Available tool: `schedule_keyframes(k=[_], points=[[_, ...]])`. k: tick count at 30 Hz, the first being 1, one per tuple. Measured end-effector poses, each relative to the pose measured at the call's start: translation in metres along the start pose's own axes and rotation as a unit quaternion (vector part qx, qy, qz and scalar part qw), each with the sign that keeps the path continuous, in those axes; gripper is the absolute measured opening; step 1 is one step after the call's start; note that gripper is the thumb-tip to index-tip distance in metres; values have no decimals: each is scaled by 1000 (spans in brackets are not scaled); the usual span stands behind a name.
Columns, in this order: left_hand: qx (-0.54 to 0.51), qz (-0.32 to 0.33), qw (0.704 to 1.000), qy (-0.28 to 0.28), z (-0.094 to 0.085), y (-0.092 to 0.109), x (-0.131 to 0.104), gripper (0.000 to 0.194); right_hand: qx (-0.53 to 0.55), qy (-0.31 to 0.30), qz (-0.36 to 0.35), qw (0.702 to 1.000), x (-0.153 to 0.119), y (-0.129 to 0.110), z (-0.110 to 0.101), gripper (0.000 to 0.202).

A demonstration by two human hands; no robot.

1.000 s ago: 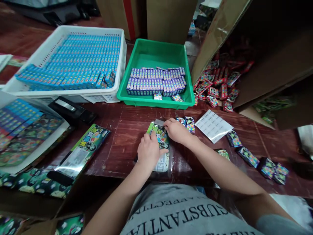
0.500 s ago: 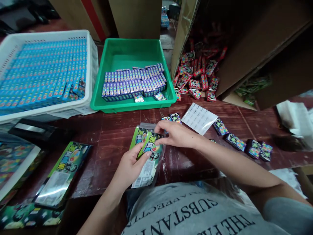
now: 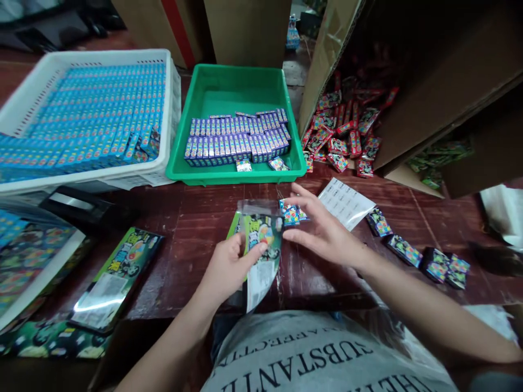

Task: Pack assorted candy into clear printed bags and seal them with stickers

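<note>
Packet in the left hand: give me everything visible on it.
The packet is flat, glossy and plastic-looking: clear strip across the top, green-and-dark printed front with large lettering and a cartoon figure, pale panel below. The left hand pinches its left side, thumb over the front. It slants, lower end leaning toward the wearer, and hides part of another green packet. The right hand is open by its right edge; contact there is unclear.

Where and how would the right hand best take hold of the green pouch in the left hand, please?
Probably by the upper right edge of the green pouch, pinched from the right: the left hand grips its left side, thumb over the front, while that edge is free and faces the open right hand.
</note>
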State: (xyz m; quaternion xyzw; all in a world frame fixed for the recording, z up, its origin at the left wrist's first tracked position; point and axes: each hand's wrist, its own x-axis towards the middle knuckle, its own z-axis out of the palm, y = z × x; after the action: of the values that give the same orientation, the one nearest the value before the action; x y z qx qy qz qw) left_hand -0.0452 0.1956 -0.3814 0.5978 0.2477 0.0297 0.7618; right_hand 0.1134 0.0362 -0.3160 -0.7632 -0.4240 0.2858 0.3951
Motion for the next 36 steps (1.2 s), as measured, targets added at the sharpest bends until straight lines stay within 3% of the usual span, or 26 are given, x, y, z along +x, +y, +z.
schedule_keyframes(k=[2,5,9,11,12,15,18,24,27,29,31,33,36], points=[[-18,22,999,42,8,-3,5,34,47,71,44,995,-7,7,19,42],[-51,13,998,32,18,-7,11,33,12,78,96,992,-14,12,47,31],[-135,-66,987,-53,19,-8,15,40,-119,129,115,978,-20,18,65,31],[-171,-100,975,-98,17,-8,18,44,-135,130,113,976,-22,20,66,36],[-177,-102,974,-95,18,-9,20,44,-132,129,111,976,-23,20,66,39],[-161,-35,986,29,24,-14,28,39,-114,112,121,980,-27,19,64,46],[-117,50,980,152,32,-20,36,39,-118,58,164,978,-34,19,66,46],[-40,111,976,182,40,-26,41,36,-89,16,158,983,-54,42,62,38],[-44,113,980,158,46,-31,37,41,44,44,117,991,-54,59,47,54],[-48,109,985,123,51,-37,33,59,145,90,96,981,-48,69,37,65],[-41,118,987,99,53,-42,28,75,217,107,89,966,-42,76,32,55],[-9,122,989,79,50,-45,25,69,243,95,79,962,-39,80,30,43],[33,75,996,27,33,-44,24,41,228,85,61,968,-38,83,31,38]])
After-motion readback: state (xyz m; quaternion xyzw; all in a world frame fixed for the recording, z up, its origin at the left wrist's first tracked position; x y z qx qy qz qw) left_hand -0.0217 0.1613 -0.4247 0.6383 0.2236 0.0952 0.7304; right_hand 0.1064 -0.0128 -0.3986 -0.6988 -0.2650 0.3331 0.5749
